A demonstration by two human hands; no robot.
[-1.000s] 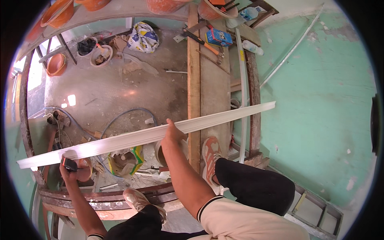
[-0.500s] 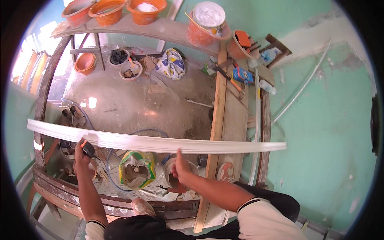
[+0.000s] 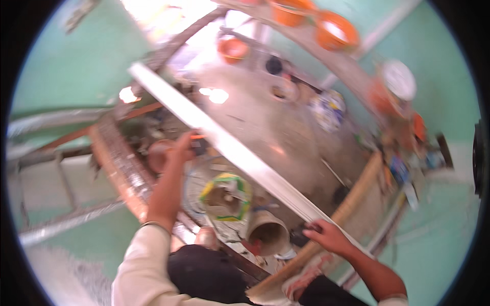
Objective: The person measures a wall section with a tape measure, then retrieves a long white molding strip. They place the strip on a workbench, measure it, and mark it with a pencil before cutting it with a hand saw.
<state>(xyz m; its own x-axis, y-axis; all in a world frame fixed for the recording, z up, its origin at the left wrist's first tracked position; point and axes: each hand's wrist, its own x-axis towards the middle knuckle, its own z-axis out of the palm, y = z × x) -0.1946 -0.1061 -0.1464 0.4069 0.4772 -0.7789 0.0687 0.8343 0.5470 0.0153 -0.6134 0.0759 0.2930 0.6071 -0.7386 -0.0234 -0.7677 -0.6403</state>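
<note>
A long white moulding strip (image 3: 237,155) runs slantwise across the view, from upper left down to lower right. At its near edge, left of the middle, my left hand (image 3: 178,152) is closed around a black and orange tape measure (image 3: 200,145) that is against or just beside the strip. My right hand (image 3: 329,237) is at the strip's lower right part, fingers curled, seemingly gripping its edge. Motion blur hides the exact finger contact on both sides.
Wooden scaffold planks (image 3: 352,196) and a dark beam (image 3: 125,153) frame the floor below me. Under the strip stand an open yellow-green sack (image 3: 245,191) and a bucket (image 3: 268,232). Orange basins (image 3: 337,30) and a lidded bucket (image 3: 399,80) line the far plank.
The whole view has turned, so the strip now slopes down to the right instead of lying nearly level. My right hand has moved toward the strip's right end.
</note>
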